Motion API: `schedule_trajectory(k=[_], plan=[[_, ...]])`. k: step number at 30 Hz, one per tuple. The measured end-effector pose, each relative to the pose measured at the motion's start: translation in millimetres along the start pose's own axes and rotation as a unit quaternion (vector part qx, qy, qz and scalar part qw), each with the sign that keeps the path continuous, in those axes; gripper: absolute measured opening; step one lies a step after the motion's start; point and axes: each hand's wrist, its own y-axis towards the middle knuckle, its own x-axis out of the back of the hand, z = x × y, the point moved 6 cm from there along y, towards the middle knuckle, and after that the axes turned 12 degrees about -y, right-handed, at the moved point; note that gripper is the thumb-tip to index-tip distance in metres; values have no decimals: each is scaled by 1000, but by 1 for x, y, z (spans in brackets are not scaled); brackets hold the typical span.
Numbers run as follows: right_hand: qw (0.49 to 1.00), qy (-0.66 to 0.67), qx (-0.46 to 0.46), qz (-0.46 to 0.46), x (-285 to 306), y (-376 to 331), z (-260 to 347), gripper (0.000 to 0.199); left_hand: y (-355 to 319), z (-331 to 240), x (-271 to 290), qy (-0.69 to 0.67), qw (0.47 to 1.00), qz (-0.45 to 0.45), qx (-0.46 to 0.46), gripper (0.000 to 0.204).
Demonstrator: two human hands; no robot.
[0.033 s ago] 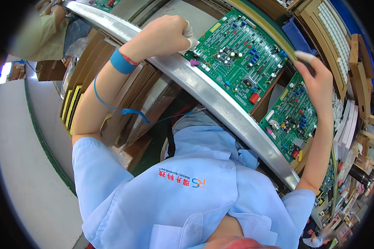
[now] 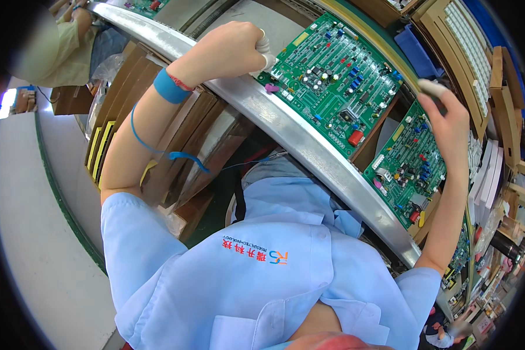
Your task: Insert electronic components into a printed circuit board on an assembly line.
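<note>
Circuit boards (image 2: 326, 96): green, with white printed lines and red, blue, black and white parts. Finger covers (image 2: 263, 44): off-white. Wristband (image 2: 170, 88): solid blue. Shirt (image 2: 186, 286): plain pale blue, multicoloured chest lettering. Rail (image 2: 297, 129): silver-grey. Bin (image 2: 415, 51): deep blue.

Below the left hand (image 2: 233, 49), light is being reflected by the smooth, glossy metal rail (image 2: 309, 134). Just beside that hand, a hard, smooth green surface is being presented by the circuit board (image 2: 326, 90), while its wrist is being encircled by a matt blue wristband (image 2: 170, 87). Near the right hand (image 2: 448, 122), smooth plastic is being displayed by the blue bin (image 2: 417, 52).
</note>
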Motion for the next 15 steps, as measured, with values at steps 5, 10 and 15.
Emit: schedule_trajectory(k=[5, 10, 15], plan=[[991, 58, -117, -8, 22, -58, -52, 24, 11, -12, 0, 29, 999, 36, 28, 22], [979, 23, -203, -10, 36, -96, -88, 26, 17, -14, 3, 102, 993, 61, 7, 22], [977, 11, -209, -25, 47, -119, -101, 26, 17, -21, 11, 109, 993, 47, -21, 24]])
